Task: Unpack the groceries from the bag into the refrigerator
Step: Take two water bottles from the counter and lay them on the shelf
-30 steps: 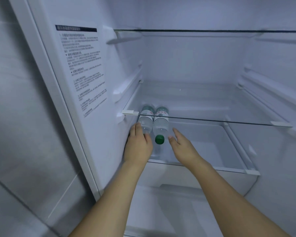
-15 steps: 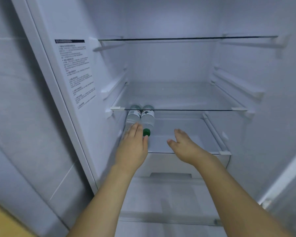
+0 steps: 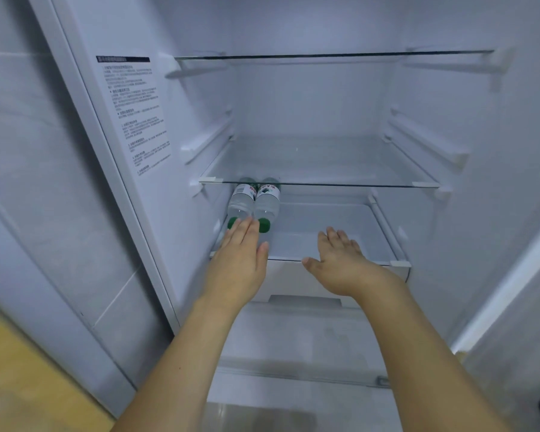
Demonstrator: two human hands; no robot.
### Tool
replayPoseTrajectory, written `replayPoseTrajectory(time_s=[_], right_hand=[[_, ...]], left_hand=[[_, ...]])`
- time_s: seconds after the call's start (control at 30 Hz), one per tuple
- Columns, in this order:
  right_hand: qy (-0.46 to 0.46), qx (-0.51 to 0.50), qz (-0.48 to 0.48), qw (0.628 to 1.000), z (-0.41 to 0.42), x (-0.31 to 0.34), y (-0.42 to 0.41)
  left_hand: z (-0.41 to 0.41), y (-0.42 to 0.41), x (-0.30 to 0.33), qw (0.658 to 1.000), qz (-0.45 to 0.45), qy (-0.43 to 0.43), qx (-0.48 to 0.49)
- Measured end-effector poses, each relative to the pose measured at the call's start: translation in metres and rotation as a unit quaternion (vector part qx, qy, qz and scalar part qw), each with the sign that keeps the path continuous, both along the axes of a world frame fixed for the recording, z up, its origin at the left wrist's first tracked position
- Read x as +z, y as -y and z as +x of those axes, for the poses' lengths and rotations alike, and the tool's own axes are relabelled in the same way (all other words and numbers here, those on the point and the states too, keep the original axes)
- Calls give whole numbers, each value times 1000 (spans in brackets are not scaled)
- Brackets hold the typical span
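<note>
Nearest the camera, both forearms reach up from 6 o'clock into the open refrigerator [image 3: 293, 98]. The left hand [image 3: 237, 260] lies flat with straight fingers held together, its fingertips [image 3: 247, 224] over the neck end of the left bottle [image 3: 239, 202] at about 10 o'clock from the frame's middle; whether they press it or hover just above cannot be told. A second ago this hand lay further in, over the bottle's body, and it has since slid back toward the cap end. The right hand [image 3: 340, 260] is open with spread, relaxed fingers and holds nothing; it hangs above the front edge of the drawer shelf [image 3: 325, 244] at about 5 o'clock from the bottles. Before, its fingertips were just beside the right bottle [image 3: 267, 202]; now it is well apart from it, drawn back and to the right.

Beyond the hands, the two water bottles lie on their sides, touching, green caps toward the camera, tucked against the left wall under the glass shelf [image 3: 325, 183]. They have kept their place. Farther in and higher, the glass shelf and the upper shelf [image 3: 334, 55] carry nothing that shows. An instruction label [image 3: 134, 116] sits on the left wall at 10 o'clock.

Judged from this, the bottles are placed and both hands are letting go. The bag is not in view; the next move is likely to go back to it for more groceries.
</note>
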State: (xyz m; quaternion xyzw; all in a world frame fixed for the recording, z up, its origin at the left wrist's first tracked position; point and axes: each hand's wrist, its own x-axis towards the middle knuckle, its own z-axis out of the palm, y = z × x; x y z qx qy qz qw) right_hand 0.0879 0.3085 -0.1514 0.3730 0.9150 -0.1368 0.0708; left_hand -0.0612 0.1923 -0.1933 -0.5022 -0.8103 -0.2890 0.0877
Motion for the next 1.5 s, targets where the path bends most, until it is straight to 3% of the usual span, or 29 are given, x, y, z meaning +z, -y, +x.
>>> replayPoseTrajectory(time_s=[0.47, 0.9, 1.5], right_hand=[[26, 12, -3, 1000, 0, 24, 23], [42, 71, 12, 997, 14, 35, 25], [23, 249, 19, 968, -29, 57, 143]], left_hand=[[9, 18, 43, 996, -87, -11, -4], [51, 32, 76, 993, -105, -14, 57], [69, 183, 103, 974, -90, 12, 209]])
